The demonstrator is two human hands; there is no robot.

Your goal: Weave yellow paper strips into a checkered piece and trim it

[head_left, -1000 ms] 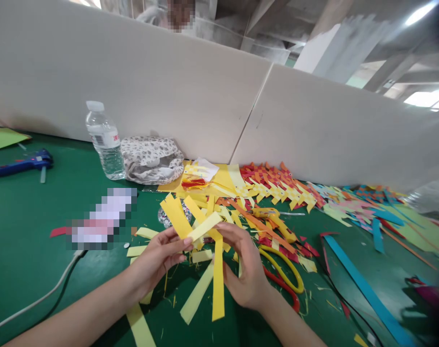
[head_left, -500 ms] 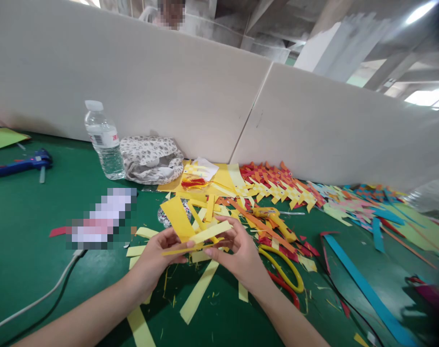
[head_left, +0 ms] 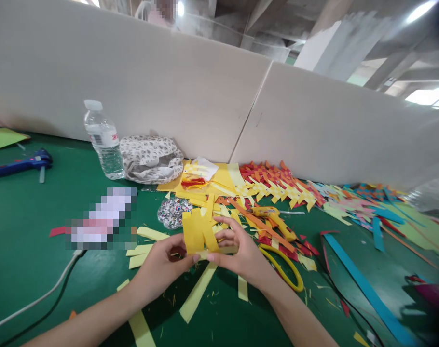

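Yellow paper strips (head_left: 194,233) stand up between my two hands, crossed by a pale yellow strip along their lower edge. My left hand (head_left: 167,255) is closed on the left end, its thumb on the near side. From the right, my right hand (head_left: 239,253) pinches the lower edge near the middle, thumb close to the left thumb, with its other fingers curled behind. The hidden fingertips and the back of the strips cannot be made out. Below lies a loose pale yellow strip (head_left: 198,293) on the green table, among small paper scraps.
Scissors with yellow handles (head_left: 286,267) and a yellow glue gun (head_left: 281,226) lie right of my hands. Behind are woven paper fish (head_left: 281,190) and a bag of googly eyes (head_left: 172,212). A water bottle (head_left: 105,144), phone (head_left: 105,214) and blue glue gun (head_left: 20,164) are left.
The yellow strips have turned from splayed and tilted to upright and closer together. Both thumbs have come together at the lower edge, and the bag of googly eyes is now less covered.
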